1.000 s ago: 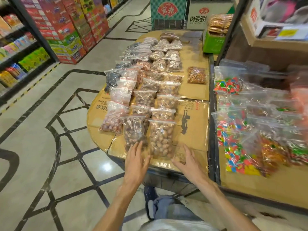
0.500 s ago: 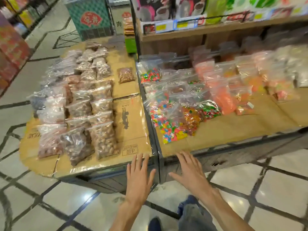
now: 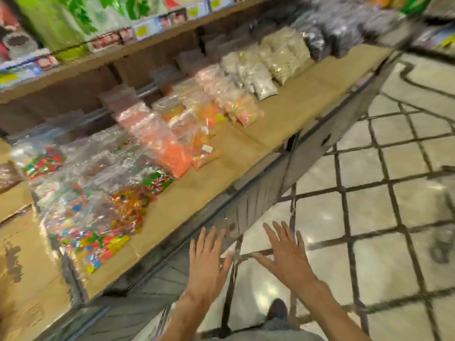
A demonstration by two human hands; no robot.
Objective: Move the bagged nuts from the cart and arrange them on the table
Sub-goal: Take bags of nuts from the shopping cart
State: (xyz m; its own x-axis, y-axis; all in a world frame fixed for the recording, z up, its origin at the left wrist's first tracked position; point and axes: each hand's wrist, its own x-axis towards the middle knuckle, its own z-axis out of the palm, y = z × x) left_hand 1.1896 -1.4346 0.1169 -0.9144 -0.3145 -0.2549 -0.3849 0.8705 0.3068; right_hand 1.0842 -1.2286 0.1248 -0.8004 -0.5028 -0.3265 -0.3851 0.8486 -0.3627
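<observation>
My left hand point(image 3: 209, 262) and my right hand point(image 3: 285, 257) are both held out in front of me with the fingers spread, holding nothing, over the floor by the front edge of a long cardboard-covered table point(image 3: 246, 153). The table with the bagged nuts shows only as a strip of cardboard point(image 3: 24, 254) at the far left, and a sliver of one brown bag point(image 3: 7, 173) shows at the left edge. A blurred dark frame with a wheel, perhaps the cart point(image 3: 440, 242), stands at the right edge. The picture is blurred by motion.
Bags of coloured sweets point(image 3: 98, 217), orange snacks point(image 3: 167, 148), pale snacks point(image 3: 261, 72) and dark goods point(image 3: 332, 38) lie in rows on the long table. A shelf of boxed goods point(image 3: 110, 38) runs behind it. Tiled floor point(image 3: 369, 217) spreads to the right; my shoe point(image 3: 278, 308) shows below.
My view has swung right, away from the nut table, along the sweets table. Both hands have left the nut bags and now hover empty over the floor.
</observation>
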